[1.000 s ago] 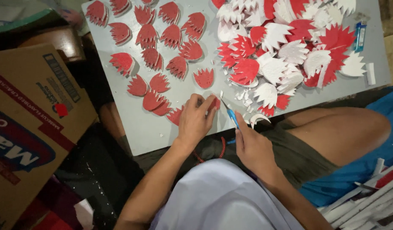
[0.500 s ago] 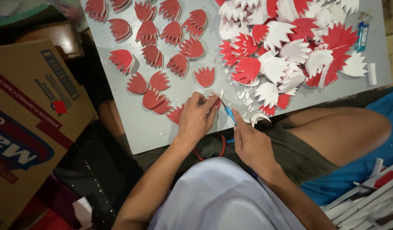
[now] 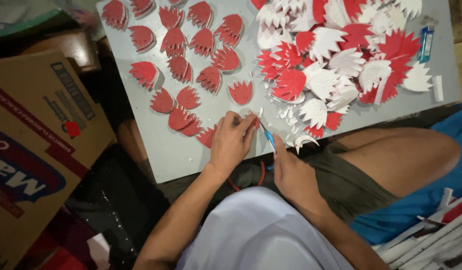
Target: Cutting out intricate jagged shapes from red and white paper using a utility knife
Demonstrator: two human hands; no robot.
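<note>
My left hand (image 3: 232,142) pinches a small red foam petal piece (image 3: 253,119) at the near edge of a grey board (image 3: 163,147). A blue-handled craft knife (image 3: 269,140) is gripped in my right hand (image 3: 291,172), its blade tip touching that piece. Small white offcuts (image 3: 290,122) lie scattered just right of the blade. One finished red petal (image 3: 240,92) sits a little beyond my left hand.
Several red petals (image 3: 181,67) lie in rows on the left of the board; a heap of red and white petals (image 3: 341,60) fills the right. A glue tube (image 3: 426,44) lies far right. A cardboard box (image 3: 36,145) stands left; white strips (image 3: 431,235) lie bottom right.
My hands have barely shifted; the knife blade has worked slightly along the red piece while the left hand keeps pinching it.
</note>
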